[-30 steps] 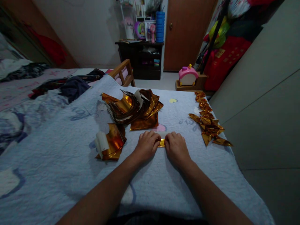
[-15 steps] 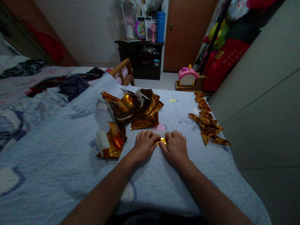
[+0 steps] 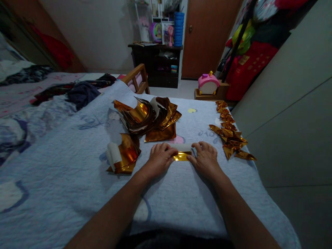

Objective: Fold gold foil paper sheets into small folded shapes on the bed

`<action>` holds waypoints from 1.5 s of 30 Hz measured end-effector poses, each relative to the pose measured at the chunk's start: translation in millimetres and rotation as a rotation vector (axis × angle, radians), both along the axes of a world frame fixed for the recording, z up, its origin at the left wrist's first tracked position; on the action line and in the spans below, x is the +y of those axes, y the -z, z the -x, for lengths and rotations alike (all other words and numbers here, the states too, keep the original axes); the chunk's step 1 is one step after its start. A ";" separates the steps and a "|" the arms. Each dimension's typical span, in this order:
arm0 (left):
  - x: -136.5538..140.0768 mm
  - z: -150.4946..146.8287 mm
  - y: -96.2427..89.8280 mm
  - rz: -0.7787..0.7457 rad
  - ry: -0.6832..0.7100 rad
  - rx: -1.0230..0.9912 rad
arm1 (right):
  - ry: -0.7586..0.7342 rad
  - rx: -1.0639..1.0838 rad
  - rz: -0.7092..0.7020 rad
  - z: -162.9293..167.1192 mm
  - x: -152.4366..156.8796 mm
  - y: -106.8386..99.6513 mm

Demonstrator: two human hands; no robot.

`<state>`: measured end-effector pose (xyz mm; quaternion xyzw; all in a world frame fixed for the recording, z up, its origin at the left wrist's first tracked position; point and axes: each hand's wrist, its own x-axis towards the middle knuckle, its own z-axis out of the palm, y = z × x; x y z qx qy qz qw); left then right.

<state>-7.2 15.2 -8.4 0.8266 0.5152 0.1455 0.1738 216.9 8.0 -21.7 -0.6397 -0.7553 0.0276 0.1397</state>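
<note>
A sheet of gold foil paper with a white back lies flat before me, its near edge folded over into a shiny gold strip. My left hand is closed on its left end, thumb on the fold. At the right end, my right hand holds the sheet between thumb and curled fingers. Beyond my hands is a large curled stack of gold foil sheets. A smaller curled bunch of foil sheets sits left of my left hand. Folded gold foil pieces form a row along the right edge.
All the foil rests on a bed with a light blue quilt. Dark clothes lie at the far left. A wooden chair stands at the far edge, and a pale cabinet is close on the right. A pink toy case is beyond the bed.
My right hand has slid right along the folded strip, away from my left hand. More of the gold strip and white backing now shows between them.
</note>
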 end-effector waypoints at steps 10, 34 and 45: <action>-1.0 2.8 -0.3 -0.022 0.034 -0.029 | -0.080 0.141 -0.029 -7.5 5.9 -11.6; 8.0 -9.0 2.2 -0.265 0.123 -0.183 | -0.417 0.257 -0.099 8.0 11.4 -4.5; 5.5 0.5 -10.6 -0.353 0.007 -0.218 | -0.355 0.333 -0.128 2.6 10.1 -12.8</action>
